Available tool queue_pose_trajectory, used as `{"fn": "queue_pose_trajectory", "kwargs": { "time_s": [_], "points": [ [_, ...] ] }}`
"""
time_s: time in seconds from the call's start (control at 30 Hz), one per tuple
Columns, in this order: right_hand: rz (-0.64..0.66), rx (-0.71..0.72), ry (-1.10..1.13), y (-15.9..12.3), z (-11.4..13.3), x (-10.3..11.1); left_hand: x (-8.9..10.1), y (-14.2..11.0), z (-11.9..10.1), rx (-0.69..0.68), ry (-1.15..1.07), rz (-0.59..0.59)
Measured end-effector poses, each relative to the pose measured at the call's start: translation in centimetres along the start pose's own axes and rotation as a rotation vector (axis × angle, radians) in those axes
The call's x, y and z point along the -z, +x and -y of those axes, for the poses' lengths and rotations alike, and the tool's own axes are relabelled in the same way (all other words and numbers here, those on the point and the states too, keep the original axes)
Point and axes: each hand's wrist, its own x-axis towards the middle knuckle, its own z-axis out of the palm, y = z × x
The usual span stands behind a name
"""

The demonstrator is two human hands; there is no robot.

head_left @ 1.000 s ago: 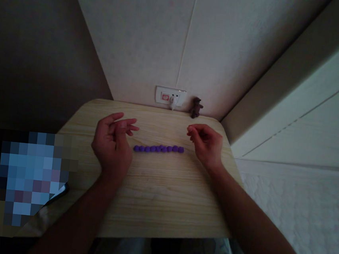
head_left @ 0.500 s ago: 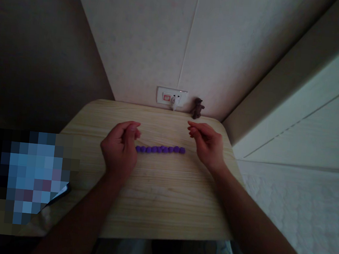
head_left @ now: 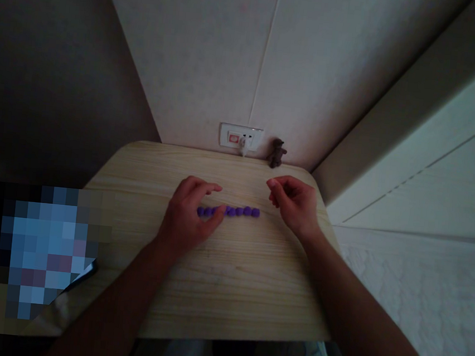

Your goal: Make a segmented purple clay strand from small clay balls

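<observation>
Left hand (head_left: pixel 187 218) lay over the nine-o'clock end of the purple bead row (head_left: pixel 236 211) on the table (head_left: pixel 227 289), fingers (head_left: pixel 209 187) spread. Right hand (head_left: pixel 296 203) hovered at three o'clock, fingers loosely curled, empty.

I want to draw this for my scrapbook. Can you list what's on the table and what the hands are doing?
Table: light wood
Beads: purple row lying across the middle
Left hand: fingers spread over the row's left end, thumb at the beads
Right hand: loosely curled, empty, beside the row's right end
Toy: small dark figure at the back edge
Wall: white socket with a plug
</observation>
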Motion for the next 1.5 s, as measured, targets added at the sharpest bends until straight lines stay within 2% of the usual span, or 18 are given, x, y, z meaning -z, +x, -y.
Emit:
{"fn": "queue_pose_trajectory", "kwargs": {
  "time_s": [0.07,0.17,0.33,0.47,0.57,0.73,0.9,0.97,1.1,1.2,1.3,1.5],
  "points": [
    [-0.01,0.029,-0.03,0.0,-0.1,0.0,0.2,0.0,-0.1,-0.029,-0.025,-0.018],
    [-0.013,0.062,-0.015,0.0,-0.1,-0.1,0.6,0.0,-0.1,-0.006,-0.125,-0.172],
    [0.046,0.061,0.057,0.1,-0.4,0.0,0.4,0.1,1.0,0.268,-0.381,-0.514],
    [0.115,0.036,0.032,0.2,-0.5,0.1,0.0,0.4,1.7,0.382,-0.44,-0.586],
    [0.159,0.029,0.04,0.2,-0.3,0.2,-0.1,0.5,1.9,0.406,-0.429,-0.601],
    [0.238,0.06,-0.052,0.0,-0.2,0.7,-0.1,0.4,1.9,0.389,-0.353,-0.552],
    [0.313,0.124,-0.177,0.2,-0.1,1.4,0.1,0.1,1.5,0.303,-0.342,-0.51],
    [0.345,0.116,-0.169,0.3,-0.1,1.6,0.2,0.1,1.2,0.244,-0.273,-0.39],
    [0.412,0.076,-0.142,0.4,-0.3,1.7,-0.3,0.0,0.3,0.085,-0.07,0.009],
    [0.435,0.087,-0.179,0.4,-0.3,1.8,-0.9,-0.1,-0.1,0.011,0.001,0.146],
    [0.416,0.116,-0.195,0.3,0.1,1.8,-1.1,-0.2,-0.2,-0.018,0.024,0.159],
    [0.388,0.179,-0.142,0.2,0.4,1.5,-0.8,-0.1,-0.1,-0.015,0.005,0.084]
  ]
}}
